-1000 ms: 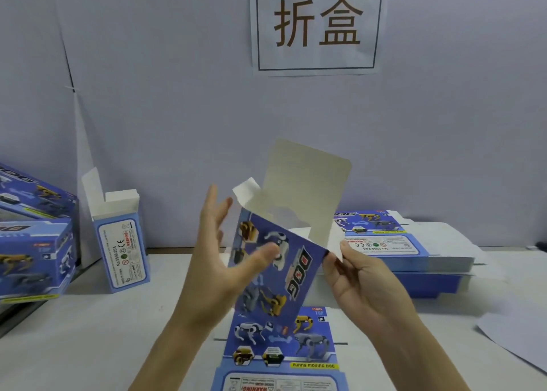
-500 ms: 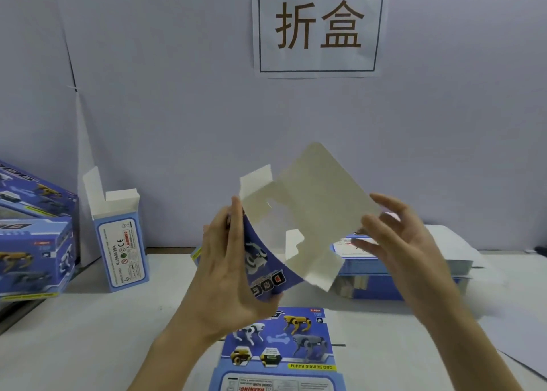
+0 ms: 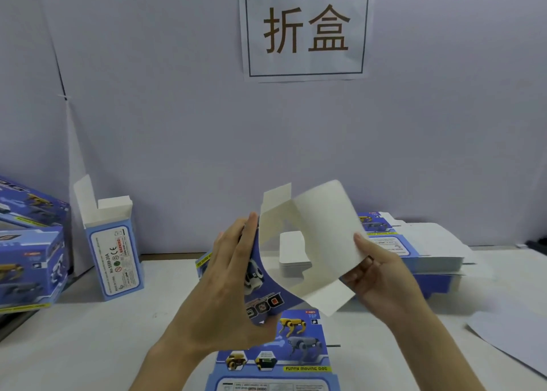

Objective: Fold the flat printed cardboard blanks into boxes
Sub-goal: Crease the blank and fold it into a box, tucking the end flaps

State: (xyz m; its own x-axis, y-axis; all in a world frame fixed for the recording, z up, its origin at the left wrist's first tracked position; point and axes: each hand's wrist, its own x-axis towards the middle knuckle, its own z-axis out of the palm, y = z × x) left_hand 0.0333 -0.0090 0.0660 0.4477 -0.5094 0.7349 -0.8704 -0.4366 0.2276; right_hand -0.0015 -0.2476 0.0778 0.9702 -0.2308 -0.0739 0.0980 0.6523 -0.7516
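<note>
A half-opened blue printed box point(image 3: 313, 242) is held in the air above the table, its white inside and flaps facing me. My left hand point(image 3: 233, 284) grips its blue printed side from the left, fingers wrapped behind. My right hand point(image 3: 381, 275) pinches the large white flap at its right edge, thumb on the white face. A flat printed blank point(image 3: 278, 358) with robot dog pictures lies on the table right below my hands. A stack of flat blanks point(image 3: 420, 248) lies behind my right hand.
An upright folded box point(image 3: 114, 248) with open top flaps stands at the left near the wall. Finished blue boxes point(image 3: 28, 248) are stacked at the far left. A white sheet point(image 3: 512, 334) lies at the right edge. A paper sign point(image 3: 306, 28) hangs on the wall.
My right hand let go of the box's lower corner, swung out open, then took hold of the large white flap. The box tilted and opened wider, and my left hand shifted its grip.
</note>
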